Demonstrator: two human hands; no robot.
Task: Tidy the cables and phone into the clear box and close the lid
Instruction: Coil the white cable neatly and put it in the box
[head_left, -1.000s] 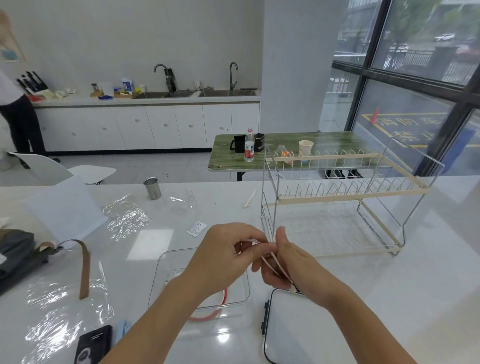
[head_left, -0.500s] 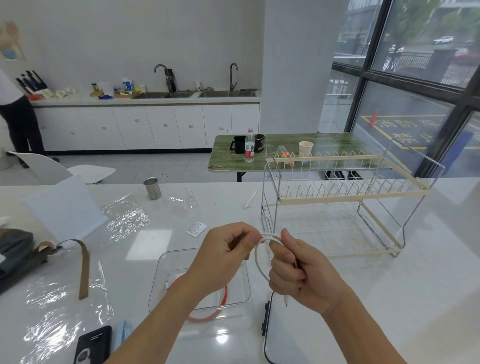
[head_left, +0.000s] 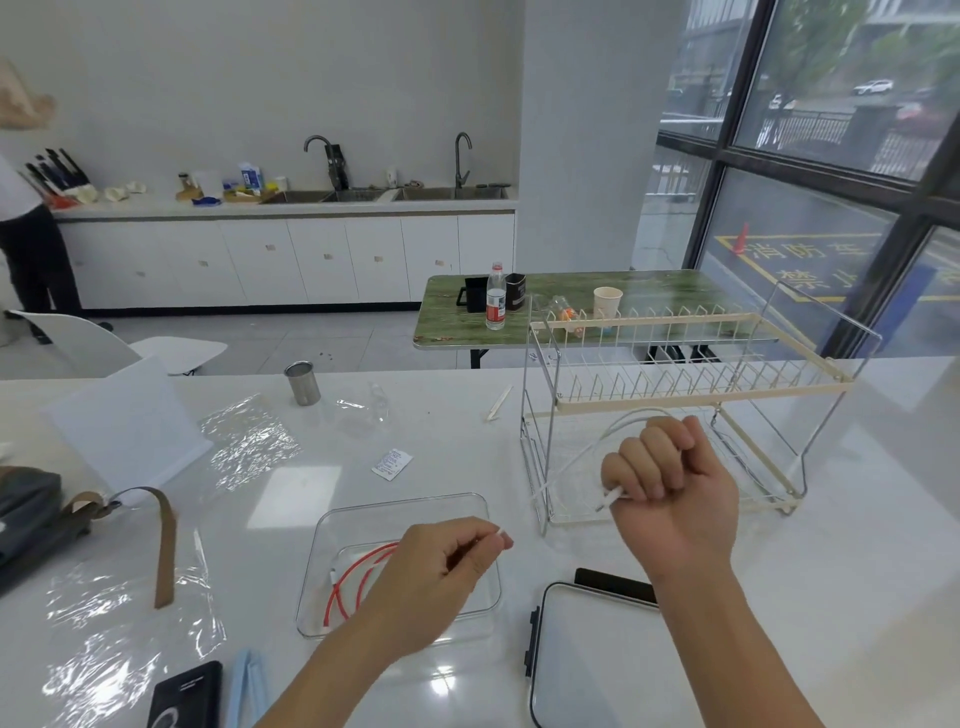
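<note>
Hands now apart: our right hand grips coiled white cable beside rack; left hand pinches its plug end above clear box holding red cable. Coiling unfinished; phone still on desk.

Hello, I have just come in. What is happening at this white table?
A person is tidying cables into a clear plastic box. A red cable already lies coiled inside it. The right hand has a grip on a thin white cable, looped in front of the wire dish rack, while the left hand pinches one end of it above the box. The white lid lies beside the box, not yet on. A black phone still waits at the table's near edge.
</note>
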